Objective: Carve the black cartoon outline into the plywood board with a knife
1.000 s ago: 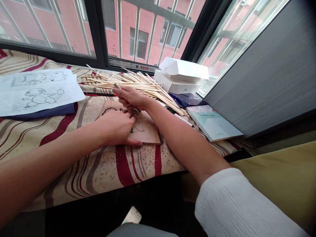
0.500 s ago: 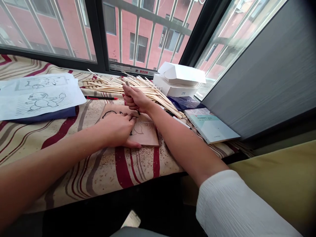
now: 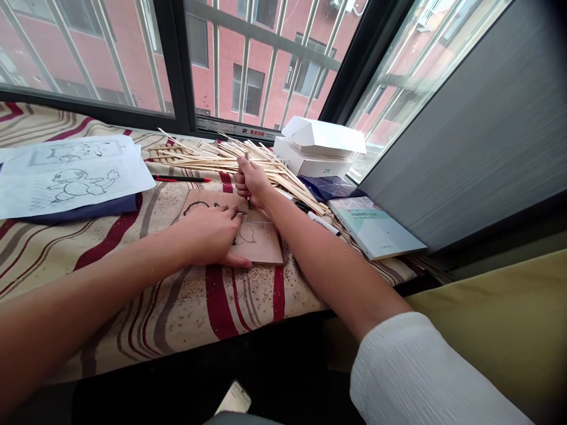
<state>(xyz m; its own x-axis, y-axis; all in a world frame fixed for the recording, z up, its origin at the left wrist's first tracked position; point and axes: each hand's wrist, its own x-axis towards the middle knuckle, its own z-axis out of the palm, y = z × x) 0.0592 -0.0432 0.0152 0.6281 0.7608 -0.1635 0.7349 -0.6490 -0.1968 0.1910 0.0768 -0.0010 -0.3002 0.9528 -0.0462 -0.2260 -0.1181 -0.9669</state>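
Tan board (image 3: 261,245) held flat under the left hand, pointed tool upright above it

The tan board lies on a striped cloth (image 3: 177,301) covering the window ledge, near the middle, tilted slightly and marked with dark curved lines. The left hand (image 3: 206,233) rests on it, fingers spread and reaching towards the far side, thumb stretched along the near part of the board. The right hand (image 3: 251,183) sits just beyond, its fingers curled tightly around a slim pointed tool (image 3: 246,156) held nearly upright. The tool's dark tip comes down among the left fingertips; whether it touches the board cannot be told. A white sleeve (image 3: 425,378) covers the right forearm.

To the left lie paper sheets (image 3: 75,177) printed with a cartoon creature in line drawing, on a navy cloth (image 3: 80,206). A red-and-black pen (image 3: 179,179) lies between them and the board. A loose pile of thin wooden sticks (image 3: 230,156) spreads along the far side, right behind the right hand. Far right of it stands a white ZTE box (image 3: 310,164) with a white folded carton (image 3: 323,134) on top. Nearer on the right are a dark blue packet (image 3: 330,187), a white marker (image 3: 323,223) and a pale teal book (image 3: 376,233). A phone (image 3: 233,399) shows at the near edge.
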